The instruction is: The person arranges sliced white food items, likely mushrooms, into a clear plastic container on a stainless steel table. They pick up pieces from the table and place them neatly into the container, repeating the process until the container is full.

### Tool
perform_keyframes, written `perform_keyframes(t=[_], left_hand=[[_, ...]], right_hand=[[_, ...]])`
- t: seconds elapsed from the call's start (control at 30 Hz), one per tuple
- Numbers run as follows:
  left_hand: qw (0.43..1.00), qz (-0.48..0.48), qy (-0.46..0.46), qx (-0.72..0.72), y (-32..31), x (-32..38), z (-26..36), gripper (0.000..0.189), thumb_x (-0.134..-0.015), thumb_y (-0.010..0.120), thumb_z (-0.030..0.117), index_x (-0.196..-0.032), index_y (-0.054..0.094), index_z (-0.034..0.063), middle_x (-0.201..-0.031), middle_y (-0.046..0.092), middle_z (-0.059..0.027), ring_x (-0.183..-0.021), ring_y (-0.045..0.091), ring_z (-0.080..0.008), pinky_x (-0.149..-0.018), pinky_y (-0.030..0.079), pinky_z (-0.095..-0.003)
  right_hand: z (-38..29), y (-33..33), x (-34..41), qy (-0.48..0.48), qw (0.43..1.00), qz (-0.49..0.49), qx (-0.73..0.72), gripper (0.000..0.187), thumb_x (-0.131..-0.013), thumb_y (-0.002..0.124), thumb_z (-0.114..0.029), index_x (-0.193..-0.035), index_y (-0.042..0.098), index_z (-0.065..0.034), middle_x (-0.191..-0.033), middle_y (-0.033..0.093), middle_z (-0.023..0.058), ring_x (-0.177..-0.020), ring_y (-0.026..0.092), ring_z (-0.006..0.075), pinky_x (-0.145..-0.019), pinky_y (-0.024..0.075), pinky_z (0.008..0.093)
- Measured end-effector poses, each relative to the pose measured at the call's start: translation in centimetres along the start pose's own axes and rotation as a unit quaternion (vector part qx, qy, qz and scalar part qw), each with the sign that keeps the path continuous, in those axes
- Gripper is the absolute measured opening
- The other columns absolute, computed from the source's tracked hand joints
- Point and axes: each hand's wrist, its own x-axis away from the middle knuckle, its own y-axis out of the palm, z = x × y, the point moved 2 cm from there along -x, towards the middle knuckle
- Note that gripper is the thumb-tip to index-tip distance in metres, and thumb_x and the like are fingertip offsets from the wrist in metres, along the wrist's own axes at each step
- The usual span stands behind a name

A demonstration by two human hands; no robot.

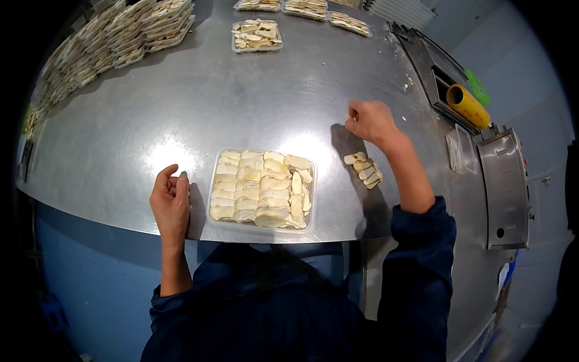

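Before me at the table's near edge lies a clear plastic tray (pixel 315 194), filled with pale dried slices (pixel 273 183) that look like mushroom. Most overlap in neat columns; those along the right side stand at mixed angles. My left hand (pixel 170 194) is just left of the tray, half curled, thumb and forefinger apart, with nothing visible in it. To the upper right, my right hand (pixel 373 121) hovers above the table with curled fingers; their inner side is hidden. Below that hand rests a small overlapping row of loose slices (pixel 365 170).
The steel table (pixel 135 113) carries tall stacks of filled trays (pixel 122 34) at far left. Another filled tray (pixel 257 35) sits at the back, with several behind it. Along the right stand a film wrapping machine (pixel 441 83), a yellow roll (pixel 470 106), clear containers (pixel 461 151) and a steel housing (pixel 504 190).
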Motion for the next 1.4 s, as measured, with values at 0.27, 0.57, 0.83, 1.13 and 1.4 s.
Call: perform_keyframes(t=[0.27, 0.57, 0.83, 1.13, 1.4], left_hand=[[1.0, 0.009, 0.01, -0.002, 0.3, 0.3, 0.0, 0.028, -0.09, 0.059, 0.011, -0.114, 0.056, -0.0038, -0.07, 0.055, 0.0002, -0.059, 0.047, -0.0037, -0.05, 0.037, -0.0189], [0.999, 0.017, 0.025, -0.014, 0.0, 0.0, -0.8, 0.028, -0.089, 0.059, 0.011, -0.113, 0.056, -0.0037, -0.069, 0.054, 0.0006, -0.057, 0.047, -0.0034, -0.05, 0.037, -0.0184], [0.991, 0.049, 0.031, 0.119, -0.7, 0.0, -1.0, 0.028, -0.09, 0.056, 0.009, -0.115, 0.054, -0.0042, -0.069, 0.051, 0.0026, -0.055, 0.043, -0.0021, -0.049, 0.035, -0.0171], [0.986, 0.103, 0.099, 0.086, -2.3, 0.2, 1.7, 0.027, -0.089, 0.057, 0.008, -0.114, 0.056, -0.004, -0.072, 0.052, 0.0018, -0.059, 0.045, -0.0028, -0.053, 0.037, -0.0169], [0.989, -0.024, 0.125, 0.08, -0.2, 0.3, 7.2, 0.031, -0.088, 0.059, 0.007, -0.117, 0.055, -0.0014, -0.076, 0.055, 0.0004, -0.063, 0.048, -0.004, -0.056, 0.041, -0.0179]], right_hand=[[2.4, 1.8, 4.8, -0.185, 0.961, 0.199, 0.042, 0.015, -0.07, 0.063, -0.006, -0.085, 0.064, -0.0049, -0.074, 0.061, 0.0118, -0.079, 0.059, 0.0297, -0.07, 0.0472, 0.0373], [1.4, 1.7, 4.6, 0.104, 0.994, 0.027, -0.036, 0.015, -0.073, 0.066, -0.013, -0.08, 0.071, -0.0003, -0.081, 0.065, 0.0142, -0.083, 0.06, 0.0292, -0.077, 0.0486, 0.0377], [2.0, 1.9, 3.3, 0.168, 0.968, -0.057, -0.18, 0.016, -0.073, 0.065, -0.013, -0.08, 0.07, 0.0001, -0.077, 0.068, 0.015, -0.07, 0.065, 0.026, -0.069, 0.051, 0.0349], [0.4, 1.7, 3.0, 0.083, 0.988, 0.025, -0.128, 0.019, -0.074, 0.066, -0.015, -0.086, 0.069, -0.0012, -0.087, 0.066, 0.0133, -0.082, 0.062, 0.027, -0.075, 0.0494, 0.0371], [-0.2, 1.7, 3.2, 0.095, 0.98, -0.007, -0.175, 0.018, -0.076, 0.067, -0.013, -0.088, 0.067, 0.001, -0.08, 0.066, 0.0108, -0.076, 0.062, 0.0244, -0.07, 0.0492, 0.0338]])
